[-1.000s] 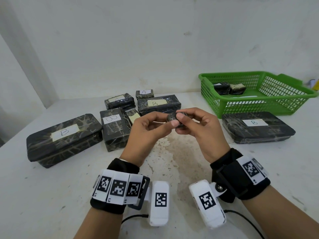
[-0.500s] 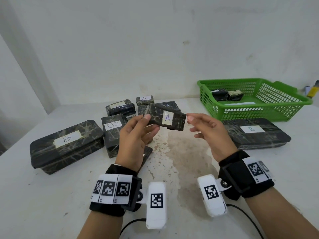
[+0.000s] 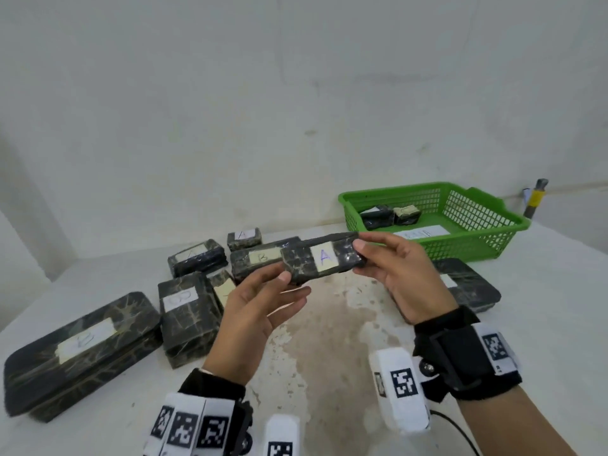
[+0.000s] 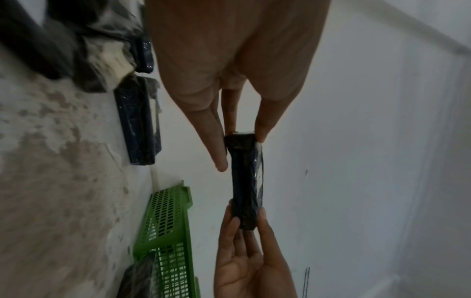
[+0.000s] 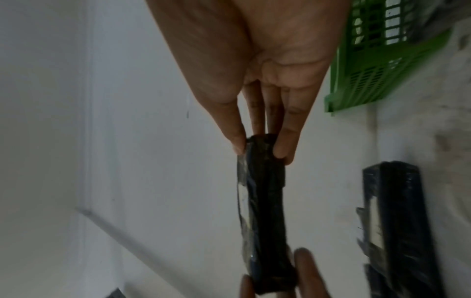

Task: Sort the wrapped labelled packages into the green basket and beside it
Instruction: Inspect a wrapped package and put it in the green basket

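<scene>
Hovering above the middle of the surface point(image 3: 329, 350), the A-labelled package point(image 3: 324, 258) is held level between both hands, label up. The left hand point(image 3: 260, 311) pinches the left end with thumb and fingers point(image 4: 216, 145), while the right hand point(image 3: 401, 274) clamps the right end between thumb and fingers point(image 5: 285, 145). A slim, flat block is shown in the wrist views, wrapped in glossy film; it is judged light and fairly stiff, since no sag is seen between the two end grips. The film looks slick, so a slip is possible if only the fingertips are used; a firmer hold across the narrow sides, near the middle, would be safer for a one-handed carry. The green basket point(image 3: 493, 232) is seen at the far right edge of the surface, with two small wrapped parcels point(image 3: 390, 214) already inside. A flat B-labelled package point(image 3: 473, 284) lies just beside the basket's near wall. More packages point(image 3: 187, 311) are waiting at the left edge.
</scene>
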